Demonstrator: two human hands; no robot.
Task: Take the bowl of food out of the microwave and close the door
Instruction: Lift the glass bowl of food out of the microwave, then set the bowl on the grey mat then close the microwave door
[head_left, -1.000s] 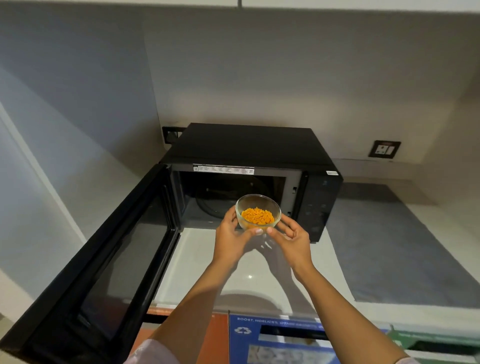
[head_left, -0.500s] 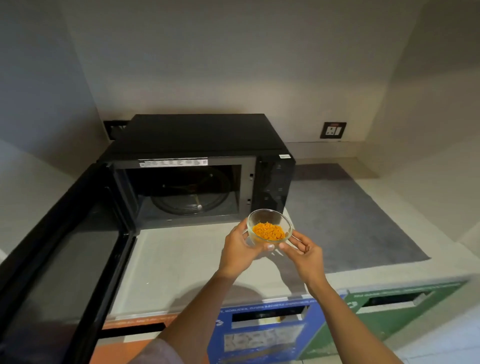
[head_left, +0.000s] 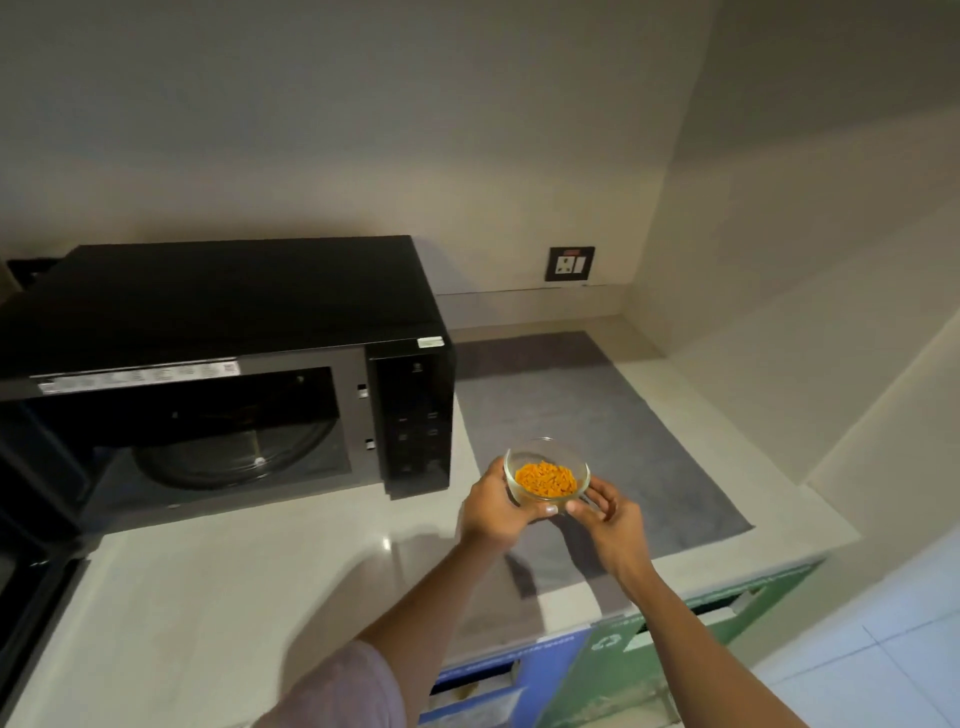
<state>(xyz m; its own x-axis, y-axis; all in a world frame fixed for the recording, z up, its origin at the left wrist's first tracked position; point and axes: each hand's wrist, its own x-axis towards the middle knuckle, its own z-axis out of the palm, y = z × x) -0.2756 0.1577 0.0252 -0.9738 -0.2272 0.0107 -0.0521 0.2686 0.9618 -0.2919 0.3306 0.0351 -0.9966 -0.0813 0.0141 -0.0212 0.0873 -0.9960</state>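
Observation:
A small clear glass bowl (head_left: 546, 475) with orange food in it is held above the counter, just right of the microwave's front corner. My left hand (head_left: 496, 512) grips its left side and my right hand (head_left: 605, 512) cups its right side from below. The black microwave (head_left: 228, 306) stands on the left of the counter with its cavity open and its glass turntable (head_left: 234, 449) bare. Its door (head_left: 31, 597) hangs open at the far left edge of the view, mostly cut off.
The pale counter (head_left: 208, 613) runs to a corner wall on the right. A grey mat (head_left: 597, 431) lies on it under and behind the bowl. A wall socket (head_left: 570, 263) sits behind. Blue and green bin fronts (head_left: 623, 665) are below the counter edge.
Both hands have carried the bowl out from the microwave opening and to the right, past the control panel, over the grey mat. The view has swung right with them.

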